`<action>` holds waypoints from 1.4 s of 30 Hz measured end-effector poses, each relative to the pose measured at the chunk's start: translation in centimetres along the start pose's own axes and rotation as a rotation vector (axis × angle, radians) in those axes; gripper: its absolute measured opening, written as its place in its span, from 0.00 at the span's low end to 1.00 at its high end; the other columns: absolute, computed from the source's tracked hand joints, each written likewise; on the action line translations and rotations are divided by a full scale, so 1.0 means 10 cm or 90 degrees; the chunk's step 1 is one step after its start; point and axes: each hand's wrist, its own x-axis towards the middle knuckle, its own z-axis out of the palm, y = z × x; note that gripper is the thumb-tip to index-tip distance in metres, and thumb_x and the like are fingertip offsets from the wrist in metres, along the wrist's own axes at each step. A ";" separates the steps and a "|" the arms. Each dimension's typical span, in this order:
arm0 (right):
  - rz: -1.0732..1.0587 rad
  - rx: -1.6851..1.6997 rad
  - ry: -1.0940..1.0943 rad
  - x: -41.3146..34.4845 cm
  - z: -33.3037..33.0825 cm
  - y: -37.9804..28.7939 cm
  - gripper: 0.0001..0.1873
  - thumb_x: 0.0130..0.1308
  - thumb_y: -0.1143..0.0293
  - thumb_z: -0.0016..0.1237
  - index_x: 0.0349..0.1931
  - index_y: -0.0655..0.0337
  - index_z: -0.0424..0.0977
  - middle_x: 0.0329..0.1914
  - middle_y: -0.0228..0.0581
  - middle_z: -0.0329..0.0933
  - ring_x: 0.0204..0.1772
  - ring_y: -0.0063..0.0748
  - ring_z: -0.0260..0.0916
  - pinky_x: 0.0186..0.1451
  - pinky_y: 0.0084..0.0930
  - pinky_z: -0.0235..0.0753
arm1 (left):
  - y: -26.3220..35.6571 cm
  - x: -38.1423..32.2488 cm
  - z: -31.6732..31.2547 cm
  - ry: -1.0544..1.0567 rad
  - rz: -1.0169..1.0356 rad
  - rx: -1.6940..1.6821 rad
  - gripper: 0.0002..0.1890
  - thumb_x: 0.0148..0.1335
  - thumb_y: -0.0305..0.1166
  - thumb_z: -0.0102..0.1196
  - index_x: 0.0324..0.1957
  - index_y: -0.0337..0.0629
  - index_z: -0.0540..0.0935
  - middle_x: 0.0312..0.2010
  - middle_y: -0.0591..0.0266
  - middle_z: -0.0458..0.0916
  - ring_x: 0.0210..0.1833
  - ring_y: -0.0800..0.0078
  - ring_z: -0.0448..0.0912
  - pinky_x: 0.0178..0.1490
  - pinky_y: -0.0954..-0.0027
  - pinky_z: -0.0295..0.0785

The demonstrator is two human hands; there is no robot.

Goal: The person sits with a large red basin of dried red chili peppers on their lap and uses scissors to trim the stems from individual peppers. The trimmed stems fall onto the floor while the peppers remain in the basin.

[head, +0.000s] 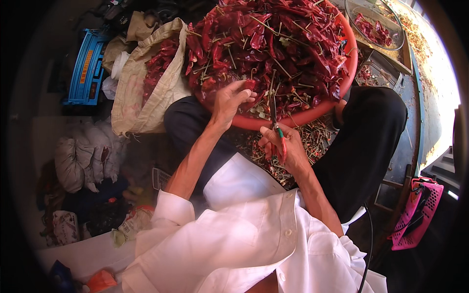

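A red plastic basin (351,69) heaped with dried red chili peppers (242,33), many with long stalks, rests in front of me between my knees. Over its near left part is my left hand (232,97), with a red chili pepper (250,85) pinched between thumb and fingers. My right hand (287,143), at the near rim, grips a pair of scissors (273,110). Their handles are wrapped in red and green, and the dark blades point away over the peppers. Whether the blades are fully closed is hard to tell. Cut stalks (315,135) litter the floor below the rim.
Left of the basin stands a woven sack (157,95) with chili peppers inside. Beyond it is a blue plastic crate (87,67). Bundled grey sacks (91,154) lie lower left. A round sieve (403,33) sits upper right, and a pink perforated basket (417,214) at right.
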 end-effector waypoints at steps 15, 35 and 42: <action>-0.170 -0.307 0.115 -0.04 0.00 0.02 0.17 0.65 0.62 0.66 0.44 0.67 0.82 0.25 0.23 0.71 0.30 0.16 0.62 0.34 0.21 0.65 | 0.24 -0.36 0.17 0.017 0.367 0.433 0.15 0.60 0.15 0.59 0.48 0.35 0.86 0.44 0.61 0.81 0.40 0.76 0.80 0.39 0.76 0.76; -0.170 -0.281 0.106 0.00 -0.09 -0.02 0.15 0.63 0.65 0.67 0.45 0.64 0.84 0.23 0.25 0.77 0.25 0.12 0.65 0.28 0.18 0.64 | 0.38 -0.33 0.24 -0.032 0.323 0.634 0.15 0.65 0.26 0.64 0.53 0.33 0.85 0.42 0.47 0.87 0.45 0.52 0.84 0.49 0.60 0.78; 0.027 -0.040 0.003 -0.05 -0.03 -0.10 0.15 0.64 0.65 0.67 0.46 0.64 0.83 0.24 0.31 0.80 0.17 0.12 0.62 0.19 0.14 0.55 | 0.22 -0.33 0.28 0.018 0.334 0.522 0.13 0.65 0.22 0.63 0.52 0.32 0.85 0.42 0.47 0.89 0.44 0.59 0.88 0.47 0.65 0.81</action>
